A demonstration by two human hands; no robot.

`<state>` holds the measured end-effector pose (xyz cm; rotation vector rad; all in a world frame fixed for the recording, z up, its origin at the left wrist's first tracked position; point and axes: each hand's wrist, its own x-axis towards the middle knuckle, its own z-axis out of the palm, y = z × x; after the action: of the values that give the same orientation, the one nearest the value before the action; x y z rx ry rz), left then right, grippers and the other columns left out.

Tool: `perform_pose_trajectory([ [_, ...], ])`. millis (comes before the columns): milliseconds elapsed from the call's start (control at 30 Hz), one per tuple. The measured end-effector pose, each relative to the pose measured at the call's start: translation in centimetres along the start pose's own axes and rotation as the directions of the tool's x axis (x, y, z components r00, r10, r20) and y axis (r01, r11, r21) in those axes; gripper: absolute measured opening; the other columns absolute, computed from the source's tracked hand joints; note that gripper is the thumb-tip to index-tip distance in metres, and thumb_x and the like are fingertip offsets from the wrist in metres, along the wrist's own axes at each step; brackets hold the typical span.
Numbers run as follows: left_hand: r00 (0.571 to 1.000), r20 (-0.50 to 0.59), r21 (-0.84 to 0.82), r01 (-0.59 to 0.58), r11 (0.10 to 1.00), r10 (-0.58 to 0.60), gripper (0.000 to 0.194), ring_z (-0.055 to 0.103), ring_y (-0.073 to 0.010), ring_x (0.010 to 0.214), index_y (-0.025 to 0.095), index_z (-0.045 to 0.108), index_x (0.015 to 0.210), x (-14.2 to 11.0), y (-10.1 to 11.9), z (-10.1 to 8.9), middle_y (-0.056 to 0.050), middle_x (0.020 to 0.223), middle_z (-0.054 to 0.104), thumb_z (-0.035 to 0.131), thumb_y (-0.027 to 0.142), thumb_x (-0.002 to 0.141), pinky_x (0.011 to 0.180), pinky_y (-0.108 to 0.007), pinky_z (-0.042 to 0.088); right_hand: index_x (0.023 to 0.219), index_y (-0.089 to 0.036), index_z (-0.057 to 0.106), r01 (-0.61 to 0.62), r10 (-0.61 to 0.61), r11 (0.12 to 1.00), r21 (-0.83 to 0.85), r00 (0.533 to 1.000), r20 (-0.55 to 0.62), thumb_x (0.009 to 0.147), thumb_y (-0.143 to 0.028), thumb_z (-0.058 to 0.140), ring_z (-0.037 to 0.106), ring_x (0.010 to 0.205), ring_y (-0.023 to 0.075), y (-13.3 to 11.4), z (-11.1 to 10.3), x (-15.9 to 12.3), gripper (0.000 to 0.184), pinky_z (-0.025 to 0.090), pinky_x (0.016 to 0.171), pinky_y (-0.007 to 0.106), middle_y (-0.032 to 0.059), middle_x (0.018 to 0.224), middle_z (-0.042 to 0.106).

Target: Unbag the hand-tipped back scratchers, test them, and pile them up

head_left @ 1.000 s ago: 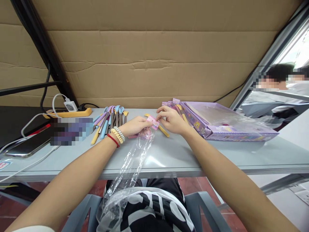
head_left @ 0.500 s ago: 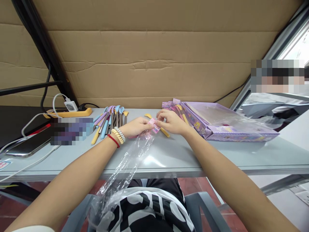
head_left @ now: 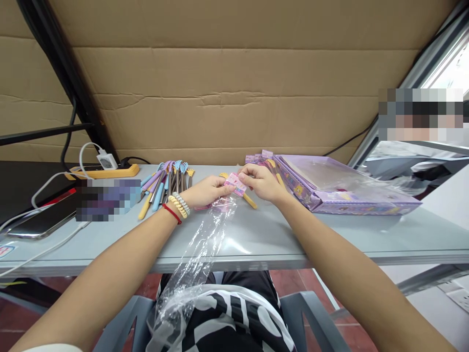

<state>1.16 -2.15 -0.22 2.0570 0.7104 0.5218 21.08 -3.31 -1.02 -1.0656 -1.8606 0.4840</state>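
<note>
Between my two hands is a small pink printed card (head_left: 235,184). My left hand (head_left: 208,190) pinches its left side, fingers closed. At its upper right edge my right hand (head_left: 261,182) grips with thumb and fingertips. A strip of clear plastic wrap (head_left: 205,239) hangs from below the left hand, over the table edge and onto my lap. Something pink shows under the left hand, mostly hidden. Just behind the card, a yellow-handled stick with a small hand-shaped end (head_left: 250,201) lies on the table, partly covered.
Several back scratchers with coloured handles (head_left: 157,190) lie in a bunch on the left. A purple box (head_left: 366,209) sits at the right, with pink cards and yellow sticks (head_left: 277,173) beside it. Phones (head_left: 40,215), white cables and a yellow power strip (head_left: 117,171) are far left.
The pink card has turned to show more of its face, and my right fingers have closed on its upper edge. The hanging plastic wrap has swung slightly right.
</note>
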Motion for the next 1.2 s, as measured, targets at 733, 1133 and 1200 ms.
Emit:
perform_pose_trajectory([
  [733, 0.859, -0.511, -0.09, -0.072, 0.993, 0.016, 0.022, 0.037, -0.0065, 0.041, 0.022, 0.036, 0.092, 1.1, -1.1, 0.2, 0.01, 0.056, 0.042, 0.052, 0.016, 0.078, 0.041, -0.018, 0.028, 0.068, -0.016, 0.058, -0.12, 0.049, 0.938, 0.324, 0.974, 0.22, 0.074, -0.049, 0.066, 0.055, 0.078, 0.0134, -0.7, 0.5, -0.4, 0.034, 0.045, 0.072, 0.03, 0.004, 0.087, 0.059],
  [1133, 0.945, -0.327, -0.193, -0.082, 0.978, 0.014, 0.033, 0.047, -0.0096, 0.059, 0.016, 0.059, 0.096, 0.6, 0.0, 0.6, 0.0, 0.074, 0.053, 0.045, 0.043, 0.086, 0.049, -0.021, 0.039, 0.068, -0.015, 0.056, -0.176, 0.139, 0.952, 0.25, 0.977, 0.161, 0.072, -0.052, 0.067, 0.048, 0.052, 0.0093, -0.8, 0.5, -0.3, 0.039, 0.038, 0.051, 0.024, -0.0013, 0.057, 0.054],
  [1200, 0.959, -0.278, -0.124, -0.09, 0.988, 0.052, 0.033, 0.045, -0.0092, 0.059, 0.015, 0.06, 0.089, 0.4, 0.0, 0.5, 0.001, 0.071, 0.05, 0.051, 0.047, 0.083, 0.051, -0.021, 0.04, 0.067, -0.015, 0.057, -0.146, 0.131, 0.97, 0.194, 0.987, 0.089, 0.073, -0.051, 0.067, 0.048, 0.053, 0.0093, -0.8, 0.2, -0.3, 0.038, 0.037, 0.05, 0.024, -0.0007, 0.057, 0.054],
])
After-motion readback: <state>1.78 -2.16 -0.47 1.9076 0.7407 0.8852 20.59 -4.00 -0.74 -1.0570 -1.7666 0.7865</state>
